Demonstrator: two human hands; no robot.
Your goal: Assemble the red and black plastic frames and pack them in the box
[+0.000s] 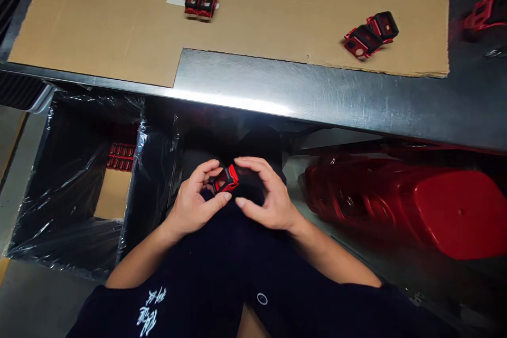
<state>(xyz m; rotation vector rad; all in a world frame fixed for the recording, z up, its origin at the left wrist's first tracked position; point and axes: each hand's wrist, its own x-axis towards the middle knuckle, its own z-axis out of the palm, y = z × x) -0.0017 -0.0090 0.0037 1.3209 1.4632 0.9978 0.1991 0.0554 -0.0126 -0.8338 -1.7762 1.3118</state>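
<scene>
A small red and black plastic frame part point(226, 179) is held over my lap, between the thumb and fingers of my left hand point(198, 195). Close to its right side is my right hand point(271, 195), curved with thumb and fingers apart and nothing between them. On the cardboard point(119, 31) above, a pair of like red and black parts point(201, 1) stands side by side over a white strip. Farther right, two more such parts point(370, 36) lie tilted against each other.
A bin lined with clear plastic point(35, 211) stands at lower left, with rows of red and black parts point(121, 156) and a cardboard sheet point(112, 195) inside. The metal table edge point(277, 84) runs across in front. Large red shiny objects point(455, 211) sit at right, below the table.
</scene>
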